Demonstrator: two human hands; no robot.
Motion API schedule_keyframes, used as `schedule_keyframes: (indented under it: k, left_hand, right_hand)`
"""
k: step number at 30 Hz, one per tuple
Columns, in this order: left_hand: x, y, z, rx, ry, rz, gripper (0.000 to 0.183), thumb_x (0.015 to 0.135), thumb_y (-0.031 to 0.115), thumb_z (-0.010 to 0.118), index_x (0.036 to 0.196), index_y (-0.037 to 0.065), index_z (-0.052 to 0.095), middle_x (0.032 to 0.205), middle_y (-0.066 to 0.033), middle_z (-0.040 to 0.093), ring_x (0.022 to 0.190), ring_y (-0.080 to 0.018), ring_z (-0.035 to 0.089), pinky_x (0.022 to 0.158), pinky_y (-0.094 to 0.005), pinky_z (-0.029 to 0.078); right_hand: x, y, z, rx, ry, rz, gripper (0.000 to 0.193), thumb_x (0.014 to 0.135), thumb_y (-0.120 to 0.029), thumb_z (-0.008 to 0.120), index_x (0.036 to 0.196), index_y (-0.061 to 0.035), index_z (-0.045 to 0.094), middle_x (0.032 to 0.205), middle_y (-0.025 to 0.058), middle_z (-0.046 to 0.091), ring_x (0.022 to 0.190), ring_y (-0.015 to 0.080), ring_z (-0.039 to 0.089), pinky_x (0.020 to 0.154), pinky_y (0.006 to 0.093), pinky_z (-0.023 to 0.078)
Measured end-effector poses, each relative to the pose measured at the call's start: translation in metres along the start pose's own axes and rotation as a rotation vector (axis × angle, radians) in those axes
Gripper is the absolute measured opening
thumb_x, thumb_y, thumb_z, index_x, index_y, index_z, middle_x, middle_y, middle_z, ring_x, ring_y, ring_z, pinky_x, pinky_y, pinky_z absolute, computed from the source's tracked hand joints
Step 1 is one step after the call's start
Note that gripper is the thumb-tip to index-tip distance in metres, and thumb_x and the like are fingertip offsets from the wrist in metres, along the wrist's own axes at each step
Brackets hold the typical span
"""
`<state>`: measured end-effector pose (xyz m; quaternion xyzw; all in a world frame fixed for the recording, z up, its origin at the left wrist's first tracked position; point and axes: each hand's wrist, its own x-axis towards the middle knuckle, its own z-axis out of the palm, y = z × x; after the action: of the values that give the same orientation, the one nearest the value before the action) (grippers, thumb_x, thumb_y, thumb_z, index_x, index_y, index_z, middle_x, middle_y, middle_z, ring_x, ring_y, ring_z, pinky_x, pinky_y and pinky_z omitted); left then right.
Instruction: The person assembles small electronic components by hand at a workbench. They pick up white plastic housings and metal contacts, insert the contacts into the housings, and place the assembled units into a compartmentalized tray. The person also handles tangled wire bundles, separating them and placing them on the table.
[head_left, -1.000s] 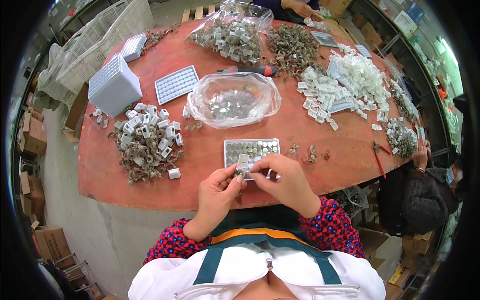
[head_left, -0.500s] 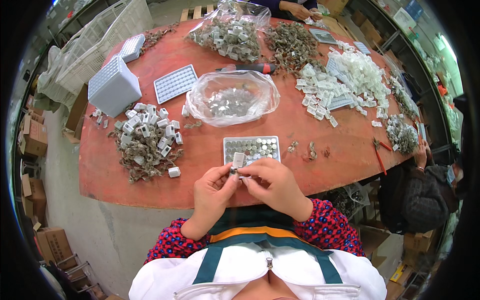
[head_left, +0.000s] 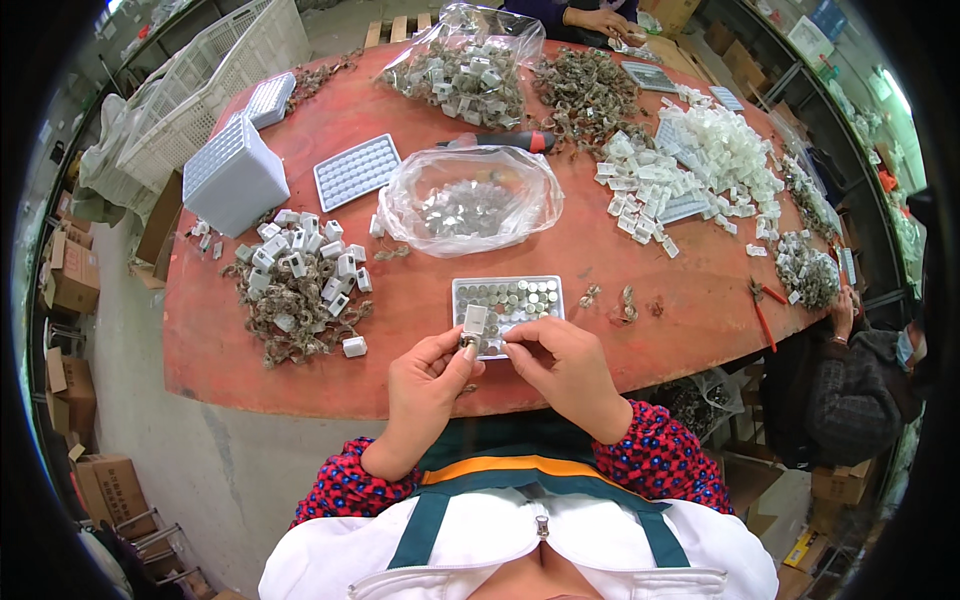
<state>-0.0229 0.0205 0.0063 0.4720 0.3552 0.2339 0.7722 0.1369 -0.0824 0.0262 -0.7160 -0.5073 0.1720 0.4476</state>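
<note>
A red bench (head_left: 420,300) carries a heap of white plastic blocks tangled in brownish wire (head_left: 298,285) at the left. Behind it stands a white lidded box (head_left: 237,175), with a flat white grid tray (head_left: 356,170) just beside it. A clear plastic bag of small metal parts (head_left: 470,200) lies mid-bench, and a red-handled screwdriver (head_left: 510,142) rests behind it. Farther back sit another clear bag of white pieces (head_left: 462,65) and a brown wire pile (head_left: 588,90). A spread of white clips (head_left: 700,165) fills the right side. Red-handled pliers (head_left: 765,312) lie near the right edge. White baskets (head_left: 215,70) stand off the bench's left end.
</note>
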Motion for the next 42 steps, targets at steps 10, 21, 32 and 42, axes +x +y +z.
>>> schedule_keyframes:
  k: [10, 21, 32, 42]
  left_hand:
    - [0.001, -0.009, 0.011, 0.149, -0.061, 0.228, 0.033, 0.098, 0.002, 0.063, 0.129, -0.008, 0.060, 0.103, -0.0062, 0.069, 0.086, -0.0089, 0.067, 0.074, -0.0240, 0.059]
    - [0.003, -0.008, 0.015, 0.146, -0.099, 0.220, 0.034, 0.095, -0.001, 0.064, 0.129, -0.009, 0.061, 0.111, -0.0054, 0.061, 0.096, -0.0092, 0.064, 0.082, -0.0205, 0.053]
    - [0.009, 0.013, 0.038, -0.004, -0.170, -0.068, 0.031, 0.099, 0.006, 0.061, 0.127, -0.006, 0.063, 0.107, -0.0104, 0.071, 0.086, -0.0137, 0.071, 0.075, -0.0279, 0.063]
    - [0.006, 0.023, 0.046, -0.057, -0.296, 0.114, 0.038, 0.099, -0.001, 0.059, 0.136, -0.006, 0.056, 0.121, -0.0138, 0.064, 0.104, -0.0149, 0.067, 0.087, -0.0289, 0.060]
  right_hand:
    - [0.003, -0.009, 0.000, -0.214, 0.136, -0.293, 0.017, 0.079, -0.004, 0.077, 0.094, -0.0064, 0.070, 0.091, 0.0085, 0.067, 0.081, 0.0267, 0.068, 0.067, 0.0360, 0.056]
    - [-0.002, -0.014, -0.009, -0.263, 0.075, -0.302, 0.017, 0.081, -0.010, 0.074, 0.097, -0.0057, 0.070, 0.091, 0.0081, 0.067, 0.082, 0.0276, 0.067, 0.068, 0.0362, 0.056]
    - [0.016, 0.002, -0.029, 0.227, 0.053, 0.085, 0.018, 0.089, -0.011, 0.074, 0.105, -0.0022, 0.073, 0.097, 0.0056, 0.069, 0.082, 0.0153, 0.066, 0.067, 0.0270, 0.053]
    - [0.009, -0.002, -0.046, -0.226, 0.133, -0.467, 0.029, 0.080, -0.007, 0.075, 0.109, -0.0102, 0.074, 0.102, 0.0066, 0.070, 0.088, 0.0240, 0.069, 0.072, 0.0334, 0.058]
